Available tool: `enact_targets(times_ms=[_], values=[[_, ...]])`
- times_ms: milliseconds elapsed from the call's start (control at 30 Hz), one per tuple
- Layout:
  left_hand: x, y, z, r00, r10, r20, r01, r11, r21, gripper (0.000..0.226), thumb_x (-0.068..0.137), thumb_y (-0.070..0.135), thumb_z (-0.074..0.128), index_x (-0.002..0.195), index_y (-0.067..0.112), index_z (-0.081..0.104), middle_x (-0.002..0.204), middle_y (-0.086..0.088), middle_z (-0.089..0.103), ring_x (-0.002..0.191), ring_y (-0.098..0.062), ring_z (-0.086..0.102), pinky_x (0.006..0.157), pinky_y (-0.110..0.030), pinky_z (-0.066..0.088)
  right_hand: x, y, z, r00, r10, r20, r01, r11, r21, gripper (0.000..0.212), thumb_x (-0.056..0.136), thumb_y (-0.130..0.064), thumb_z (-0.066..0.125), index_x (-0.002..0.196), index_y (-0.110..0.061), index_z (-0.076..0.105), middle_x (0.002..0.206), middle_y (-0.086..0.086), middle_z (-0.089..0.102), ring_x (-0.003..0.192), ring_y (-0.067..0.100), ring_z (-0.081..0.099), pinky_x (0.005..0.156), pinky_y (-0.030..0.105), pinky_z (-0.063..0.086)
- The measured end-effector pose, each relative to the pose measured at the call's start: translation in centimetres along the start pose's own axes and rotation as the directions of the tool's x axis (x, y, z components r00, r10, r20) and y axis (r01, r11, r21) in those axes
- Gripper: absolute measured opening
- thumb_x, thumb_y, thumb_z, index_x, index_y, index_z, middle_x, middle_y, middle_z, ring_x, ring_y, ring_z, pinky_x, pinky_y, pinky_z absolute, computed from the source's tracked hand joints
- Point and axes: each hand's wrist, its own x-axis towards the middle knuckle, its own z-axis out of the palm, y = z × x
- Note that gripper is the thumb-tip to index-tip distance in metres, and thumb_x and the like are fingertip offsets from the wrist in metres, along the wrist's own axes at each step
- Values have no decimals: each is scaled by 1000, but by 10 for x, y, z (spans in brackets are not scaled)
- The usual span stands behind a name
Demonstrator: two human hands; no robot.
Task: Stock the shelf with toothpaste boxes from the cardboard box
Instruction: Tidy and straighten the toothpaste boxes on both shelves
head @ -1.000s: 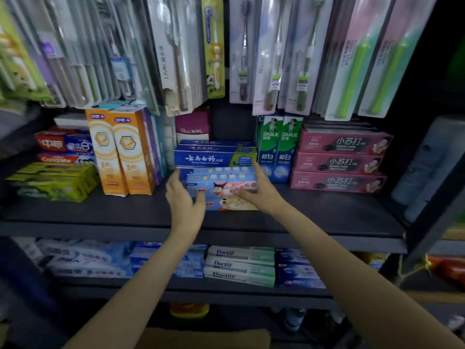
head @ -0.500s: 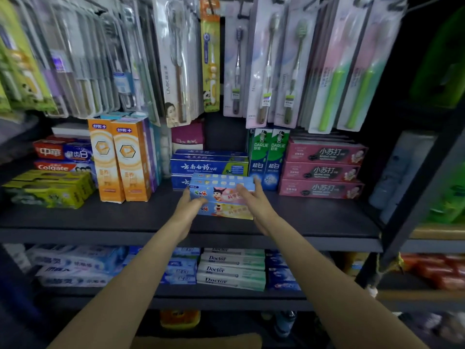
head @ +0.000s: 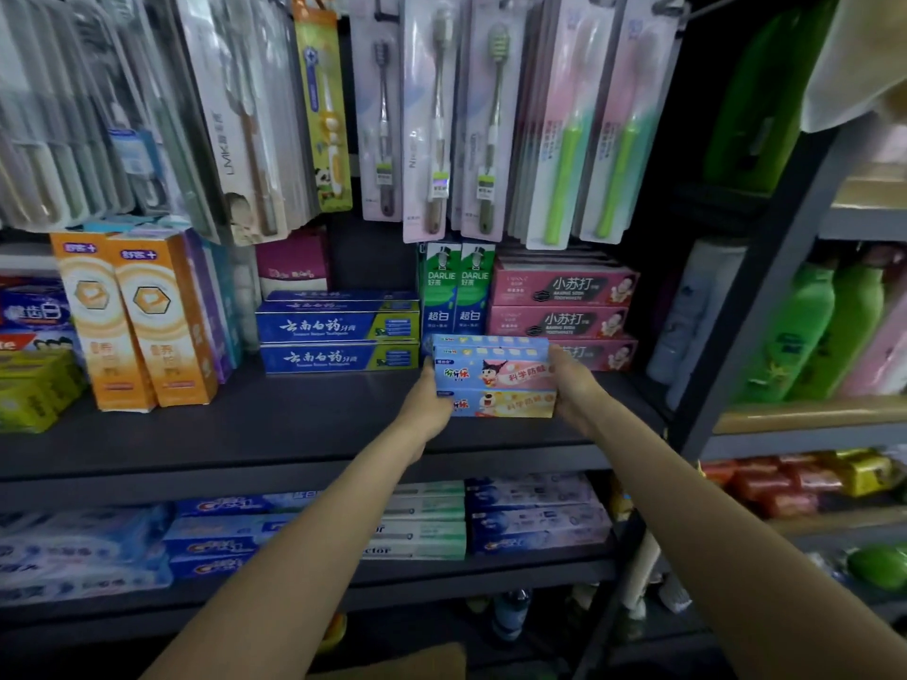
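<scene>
toothpaste boxes (head: pixel 493 380) between both hands' grip, fingertips hidden.

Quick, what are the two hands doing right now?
Left hand: holds the left end of the cartoon toothpaste boxes.
Right hand: holds their right end.

Cartoon toothpaste boxes (head: pixel 493 377): 2, stacked
Blue toothpaste boxes (head: pixel 338 326): 2 fronts showing
Pink toothpaste boxes (head: pixel 562 287): 3 fronts showing
Green Darlie boxes (head: pixel 456 292): 2
Orange boxes (head: pixel 132 316): 2
Green-handled toothbrushes (head: pixel 564 154): 2
</scene>
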Motion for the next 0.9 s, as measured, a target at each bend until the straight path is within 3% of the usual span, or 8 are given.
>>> enact_targets(times_ms=[100,167,300,433,567,700,800,900], values=[[3,2,11,999,17,30,-17,1000,21,65,97,2,40,149,25,9,141,-2,43,128,-20,41,104,-33,34,-21,-15,-4,1000,26,14,-27,997,76,35,102,-37,30,105,-12,54,95,6,63,87,25,62,87,46,49],[6,1,15,999,29,33,-30,999,31,65,97,4,39,149,27,9,143,-2,41,130,-20,39,105,-34,32,-12,-11,-9,1000,16,12,-17,996,87,33,103,-34,29,97,-13,55,86,3,62,78,20,60,87,45,48],[12,-2,18,999,53,-6,-52,992,112,65,96,6,43,149,27,12,142,-3,42,129,-21,41,102,-32,36,3,-9,-14,999,24,-25,-21,996,90,35,102,-36,29,87,-19,56,87,2,62,93,25,59,98,44,44],[18,0,23,995,92,-36,-84,981,173,64,95,5,46,149,24,16,141,-6,45,129,-22,42,103,-33,37,14,-10,-18,999,9,-48,-5,997,75,35,102,-35,28,91,-18,56,88,3,62,85,24,60,88,43,48],[21,3,35,992,124,-34,-114,972,206,64,95,5,47,148,24,17,139,-7,47,127,-22,45,101,-31,38,25,-11,-30,997,-2,-82,8,997,70,33,102,-36,29,104,-14,54,96,8,63,88,28,61,91,46,49],[26,5,44,991,124,-45,-112,971,211,64,93,6,50,148,23,20,138,-8,48,126,-23,46,102,-34,38,32,-11,-39,993,-8,-120,19,996,89,32,102,-32,29,92,-16,55,83,4,61,76,22,60,87,44,48],[30,6,44,990,128,-53,-114,970,214,64,92,6,52,147,23,23,138,-8,48,127,-24,46,104,-37,37,37,-10,-39,992,-15,-127,23,998,66,33,101,-34,29,105,-15,56,96,7,63,94,27,60,94,45,48],[33,8,42,988,143,-52,-128,965,231,66,91,6,54,147,22,23,137,-8,49,126,-25,47,105,-37,37,37,-11,-38,992,-7,-126,14,999,53,32,100,-33,29,95,-17,56,114,15,63,107,33,60,97,50,46]])
